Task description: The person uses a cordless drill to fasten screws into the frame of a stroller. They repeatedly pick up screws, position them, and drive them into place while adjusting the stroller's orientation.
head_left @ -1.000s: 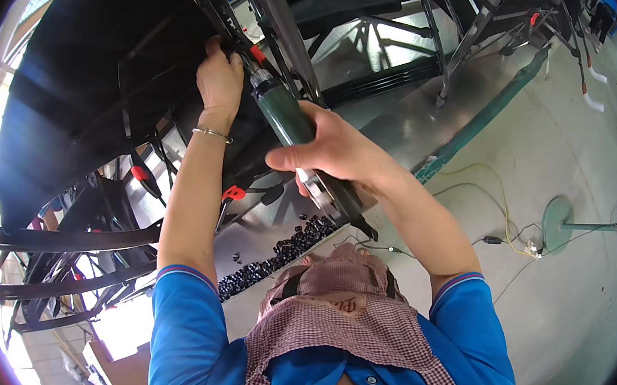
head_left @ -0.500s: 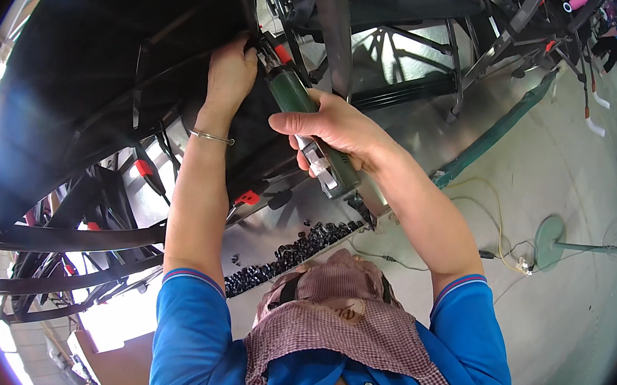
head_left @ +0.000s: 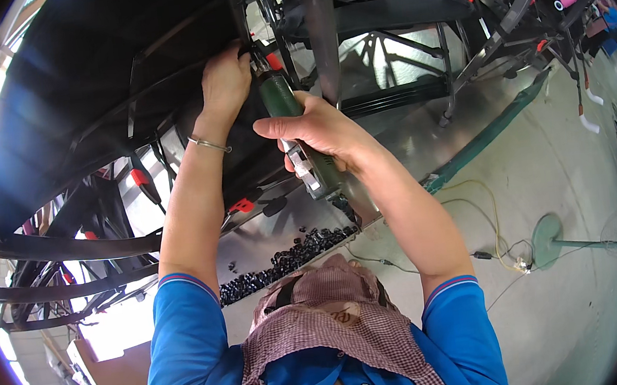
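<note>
My right hand [head_left: 324,131] is wrapped around a dark green electric screwdriver [head_left: 279,96], with the thumb lying across its body. The tool slants up and to the left, and its metal nose meets the black folding chair frame [head_left: 238,8]. Beside that nose, the fingers of my left hand [head_left: 226,85] are closed at the edge of the black fabric [head_left: 88,95]. What lies between those fingertips is hidden. A red clip [head_left: 274,61] sits just right of the tool's nose.
Small black plastic parts [head_left: 296,256] are heaped along the near edge of the metal worktop [head_left: 246,238]. More black frames [head_left: 381,98] stand at the far right. A green fan base [head_left: 547,241] and power cords [head_left: 493,207] lie on the floor. A cardboard box [head_left: 117,374] is lower left.
Both hands and the screwdriver appear slightly farther left in the view, as does most of the scene. Both grips look the same.
</note>
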`<state>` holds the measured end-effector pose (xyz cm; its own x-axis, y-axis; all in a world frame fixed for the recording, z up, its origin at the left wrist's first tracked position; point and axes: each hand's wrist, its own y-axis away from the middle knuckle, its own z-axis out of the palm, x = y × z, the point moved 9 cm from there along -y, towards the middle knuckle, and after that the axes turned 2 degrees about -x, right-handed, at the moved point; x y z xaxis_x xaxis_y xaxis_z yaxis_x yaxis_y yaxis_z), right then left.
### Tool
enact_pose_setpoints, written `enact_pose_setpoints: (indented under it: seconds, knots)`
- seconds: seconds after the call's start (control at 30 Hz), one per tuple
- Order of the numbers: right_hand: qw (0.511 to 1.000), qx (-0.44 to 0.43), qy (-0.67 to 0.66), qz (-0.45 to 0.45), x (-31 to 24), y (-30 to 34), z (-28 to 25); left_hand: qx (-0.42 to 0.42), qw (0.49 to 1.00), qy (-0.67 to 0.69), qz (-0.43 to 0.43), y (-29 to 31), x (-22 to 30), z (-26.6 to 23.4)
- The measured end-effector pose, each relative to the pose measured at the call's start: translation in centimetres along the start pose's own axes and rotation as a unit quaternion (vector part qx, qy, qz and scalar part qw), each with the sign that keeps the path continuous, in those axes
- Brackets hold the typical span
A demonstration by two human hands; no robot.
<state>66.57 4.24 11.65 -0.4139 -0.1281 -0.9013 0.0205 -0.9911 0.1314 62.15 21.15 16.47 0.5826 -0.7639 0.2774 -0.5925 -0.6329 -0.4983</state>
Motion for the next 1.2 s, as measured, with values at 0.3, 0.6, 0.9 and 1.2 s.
enact_pose_setpoints:
  seconds: [0.3,0.6,0.9,1.2]
  knots:
    - [1.000,0.014,0.022,0.000,0.0,0.6,-0.3,0.008,1.000,0.001,-0.008,0.1,0.1,-0.8]
    - [0.999,0.031,0.003,0.024,0.0,0.2,-0.3,0.011,1.000,-0.004,-0.025,-0.2,0.0,-0.5]
    - [0.999,0.031,0.035,0.006,-0.2,0.5,0.0,0.018,0.999,-0.031,-0.009,-0.1,-1.3,0.1]
    - [0.997,0.052,0.054,-0.027,-0.3,0.0,-0.6,0.029,0.999,0.028,-0.011,-0.3,-0.2,-0.7]
